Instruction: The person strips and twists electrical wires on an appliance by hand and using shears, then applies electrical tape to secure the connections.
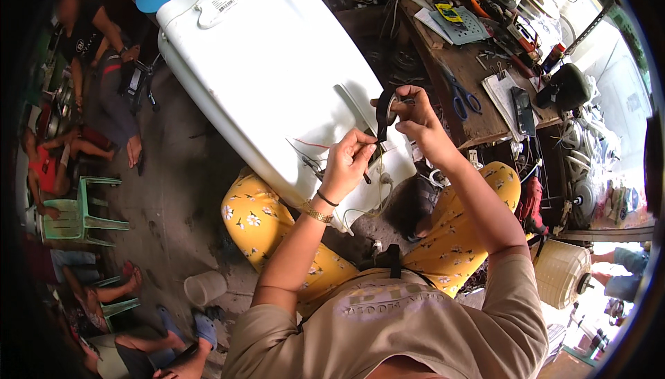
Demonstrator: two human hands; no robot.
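Right hand [415, 121] fingers pinch small black roll of electrical tape [390, 107]; left hand [348, 161] fingers closed on strip end, prob. by thin wires [312, 161]. Tape light, stretchy, sticky: hold roll's rim.

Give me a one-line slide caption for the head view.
Right hand holds a tape roll, left hand pulls its strip over wires on a white tub.

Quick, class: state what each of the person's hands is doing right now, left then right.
Left hand: closed, pinching the free end of the black tape.
Right hand: closed, holding the tape roll.
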